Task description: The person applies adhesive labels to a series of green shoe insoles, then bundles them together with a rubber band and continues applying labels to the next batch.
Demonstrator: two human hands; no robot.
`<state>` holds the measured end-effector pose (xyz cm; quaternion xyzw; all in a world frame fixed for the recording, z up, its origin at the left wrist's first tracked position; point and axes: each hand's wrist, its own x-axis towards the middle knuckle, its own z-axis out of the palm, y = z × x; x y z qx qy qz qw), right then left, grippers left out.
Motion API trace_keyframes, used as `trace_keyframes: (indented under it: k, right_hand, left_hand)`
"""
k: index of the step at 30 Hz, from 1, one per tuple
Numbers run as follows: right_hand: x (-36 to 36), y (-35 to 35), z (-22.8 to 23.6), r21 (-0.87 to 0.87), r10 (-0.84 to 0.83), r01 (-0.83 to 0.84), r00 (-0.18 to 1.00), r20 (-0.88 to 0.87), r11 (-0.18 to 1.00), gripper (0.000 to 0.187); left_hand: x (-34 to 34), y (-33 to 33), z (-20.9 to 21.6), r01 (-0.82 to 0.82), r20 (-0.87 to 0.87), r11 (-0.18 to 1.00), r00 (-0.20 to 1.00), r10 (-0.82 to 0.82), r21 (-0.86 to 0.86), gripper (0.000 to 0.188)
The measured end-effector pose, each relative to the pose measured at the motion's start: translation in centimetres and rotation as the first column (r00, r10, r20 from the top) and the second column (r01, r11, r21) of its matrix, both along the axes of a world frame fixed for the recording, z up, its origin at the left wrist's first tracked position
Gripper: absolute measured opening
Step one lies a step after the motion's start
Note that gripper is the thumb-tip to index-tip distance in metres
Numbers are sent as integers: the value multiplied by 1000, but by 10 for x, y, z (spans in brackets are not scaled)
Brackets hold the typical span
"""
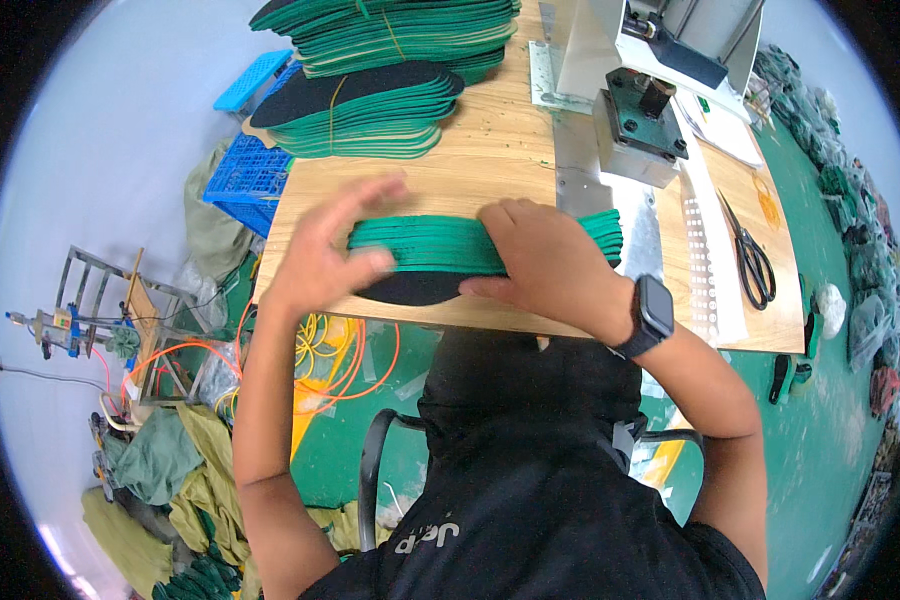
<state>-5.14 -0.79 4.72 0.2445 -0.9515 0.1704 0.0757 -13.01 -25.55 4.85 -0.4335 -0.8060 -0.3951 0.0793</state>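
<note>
A stack of green insoles with black faces (430, 240) lies on its side along the table's near edge, in front of me. My right hand (555, 262) lies over the right part of this stack, fingers over the far side and thumb on the near side, gripping it. A dark watch is on that wrist. At the stack's left end, my left hand (320, 255) has its fingers spread and slightly blurred, with nothing held. Whether its thumb touches the insoles I cannot tell.
Banded insole bundles (355, 112) are piled at the table's far left. A metal press block (638, 130) stands far right. Black-handled scissors (748, 250) lie beside a sticker strip (702, 265), near yellow rubber bands (767, 203). Blue crates (245, 180) and orange hoses (345, 375) are off the table.
</note>
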Motion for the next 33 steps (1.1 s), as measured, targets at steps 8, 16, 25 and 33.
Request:
trace_keyframes:
  k: [8,16,25,33]
  right_hand:
    - [117,95,51,-156,-229,219,972,-47,963,61]
    - [197,298,52,-548,-838,688,544,-44,476,62]
    - [150,366,71,-529,-870,821,406,279,214,57]
    - [159,367,48,-577,-824,742,531,197,340,46]
  left_hand:
    - [-139,-71,-16,-636,-107,667,688,718,388,23]
    - [-158,5,62,-354,-623,874,613,485,332,27]
    - [-218,41,146,-301,-410,865,904,123,-402,90]
    - [-247,57,153,-233,-316,908,941,121,-347,65]
